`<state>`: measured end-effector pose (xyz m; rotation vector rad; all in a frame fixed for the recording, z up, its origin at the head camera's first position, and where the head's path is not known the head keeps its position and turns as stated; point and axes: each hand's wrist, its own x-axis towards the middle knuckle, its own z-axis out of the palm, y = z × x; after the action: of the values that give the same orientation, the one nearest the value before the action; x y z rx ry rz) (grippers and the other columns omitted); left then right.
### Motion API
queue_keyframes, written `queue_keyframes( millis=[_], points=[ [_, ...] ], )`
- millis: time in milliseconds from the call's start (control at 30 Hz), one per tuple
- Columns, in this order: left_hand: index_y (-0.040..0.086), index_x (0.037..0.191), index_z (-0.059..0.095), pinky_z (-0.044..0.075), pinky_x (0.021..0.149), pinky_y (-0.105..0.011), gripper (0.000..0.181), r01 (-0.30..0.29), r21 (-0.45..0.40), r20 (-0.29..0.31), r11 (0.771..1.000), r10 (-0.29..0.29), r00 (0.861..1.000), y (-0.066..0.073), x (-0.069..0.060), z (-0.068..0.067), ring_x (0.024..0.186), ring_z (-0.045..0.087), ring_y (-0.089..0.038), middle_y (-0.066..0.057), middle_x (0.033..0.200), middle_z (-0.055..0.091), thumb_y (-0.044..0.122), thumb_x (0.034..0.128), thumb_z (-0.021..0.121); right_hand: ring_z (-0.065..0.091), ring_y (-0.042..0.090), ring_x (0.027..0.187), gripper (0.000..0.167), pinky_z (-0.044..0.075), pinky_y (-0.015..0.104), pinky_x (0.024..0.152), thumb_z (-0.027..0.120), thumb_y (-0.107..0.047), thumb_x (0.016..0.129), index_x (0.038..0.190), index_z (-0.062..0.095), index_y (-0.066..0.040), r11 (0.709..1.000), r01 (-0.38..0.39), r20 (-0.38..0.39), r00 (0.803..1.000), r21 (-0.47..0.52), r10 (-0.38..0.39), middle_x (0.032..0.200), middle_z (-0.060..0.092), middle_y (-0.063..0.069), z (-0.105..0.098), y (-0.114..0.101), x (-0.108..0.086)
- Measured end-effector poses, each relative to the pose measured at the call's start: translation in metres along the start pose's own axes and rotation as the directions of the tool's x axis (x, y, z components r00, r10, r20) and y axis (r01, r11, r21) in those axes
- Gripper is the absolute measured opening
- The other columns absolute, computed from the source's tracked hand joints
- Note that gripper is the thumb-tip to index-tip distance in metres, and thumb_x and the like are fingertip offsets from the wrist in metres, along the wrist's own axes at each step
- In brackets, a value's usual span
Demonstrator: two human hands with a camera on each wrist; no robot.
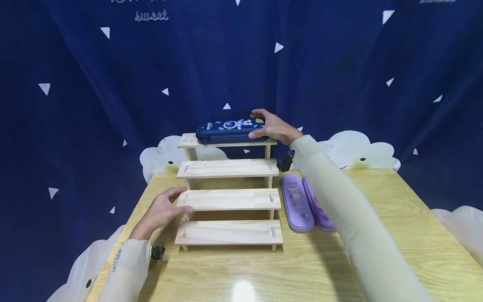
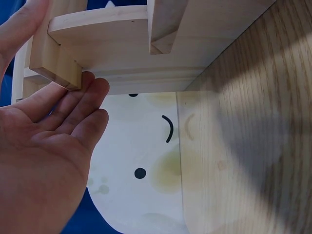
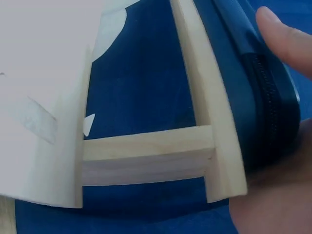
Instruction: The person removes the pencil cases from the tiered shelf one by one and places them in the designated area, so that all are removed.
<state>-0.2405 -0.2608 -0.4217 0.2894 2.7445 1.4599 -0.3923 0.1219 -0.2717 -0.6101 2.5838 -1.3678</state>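
A four-step wooden display rack [image 1: 228,199] stands on the table. Along its top step lies a dark blue pencil case [image 1: 222,136] with an astronaut print, its zip facing front. My right hand [image 1: 276,127] grips the case's right end, thumb on the front side and fingers at the back. In the right wrist view the case [image 3: 239,83] rests along the top board beside my thumb [image 3: 285,41]. My left hand [image 1: 163,211] holds the left end of the second step from the bottom, thumb at its front edge. From the left wrist, fingers [image 2: 90,114] touch the step's end from behind.
Two purple pencil cases lie to the right of the rack; the nearer one [image 1: 298,203] shows whole, and my right sleeve partly covers the other [image 1: 318,207]. A dark blue curtain [image 1: 339,75] with white triangles hangs behind the wooden table [image 1: 234,272].
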Motion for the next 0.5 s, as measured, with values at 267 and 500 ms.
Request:
queue_keyframes(
  millis=[267, 500],
  points=[
    [0.000, 0.145, 0.051, 0.039, 0.120, -0.053, 0.083, -0.003, -0.014, 0.001, 1.000, 0.003, 1.000, 0.002, 0.000, 0.001, 0.143, 0.048, -0.040, -0.022, 0.148, 0.054, 0.026, 0.0766, 0.090, 0.040, 0.029, 0.142, 0.090, 0.028, 0.053, 0.127, 0.082, -0.029, 0.080, 0.156, 0.035, -0.019, 1.000, -0.008, -0.026, 1.000, 0.018, 0.009, 0.161, 0.041, 0.004, 0.002, 0.000, -0.004],
    [0.001, 0.146, 0.050, 0.039, 0.120, -0.055, 0.084, 0.004, -0.015, 0.003, 1.000, -0.004, 1.000, 0.001, -0.001, 0.001, 0.144, 0.045, -0.041, -0.022, 0.150, 0.053, 0.027, 0.0766, 0.090, 0.035, 0.030, 0.146, 0.077, 0.023, 0.061, 0.127, 0.084, -0.035, 0.079, 0.147, 0.051, -0.021, 1.000, -0.006, -0.045, 0.999, -0.009, 0.006, 0.159, 0.041, 0.008, 0.003, 0.000, -0.012]
  ],
)
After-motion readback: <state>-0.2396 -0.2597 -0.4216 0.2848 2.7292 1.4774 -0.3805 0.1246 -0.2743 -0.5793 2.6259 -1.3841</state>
